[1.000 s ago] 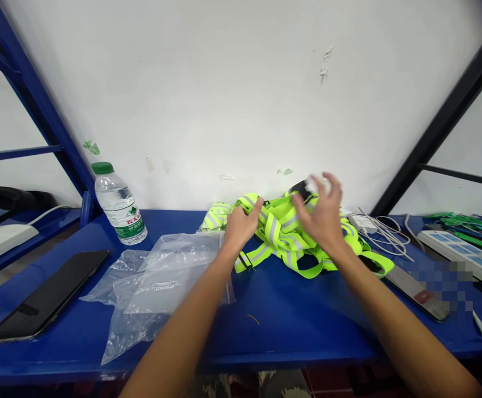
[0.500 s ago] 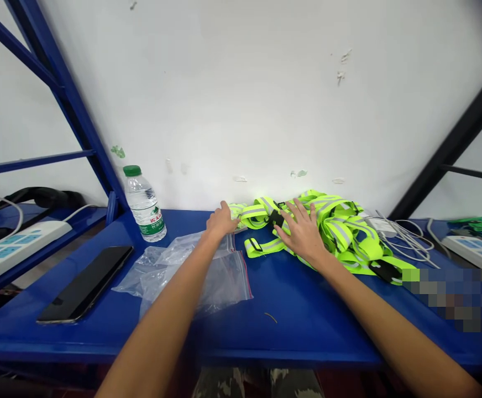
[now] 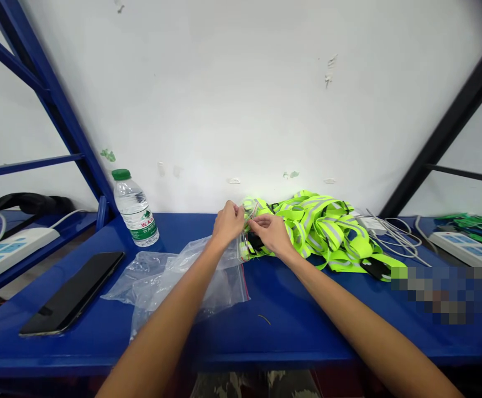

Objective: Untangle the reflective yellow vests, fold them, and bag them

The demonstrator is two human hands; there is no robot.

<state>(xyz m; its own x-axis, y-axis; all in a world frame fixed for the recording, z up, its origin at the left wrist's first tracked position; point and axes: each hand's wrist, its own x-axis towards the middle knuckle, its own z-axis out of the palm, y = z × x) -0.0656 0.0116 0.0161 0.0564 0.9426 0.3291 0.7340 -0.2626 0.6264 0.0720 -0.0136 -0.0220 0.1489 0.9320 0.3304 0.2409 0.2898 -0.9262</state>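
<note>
On the blue table, the yellow straps lie heaped beside the right hand; loose bags lie under the left forearm. Both the left hand and the right pinch a clear bag, fingertips narrow. Level, even pinches should spare its seal from creasing.

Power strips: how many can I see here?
2: the left power strip lies near the picture's left edge, beyond the bottle; the right power strip runs off the right edge. Others could be hidden.
</note>
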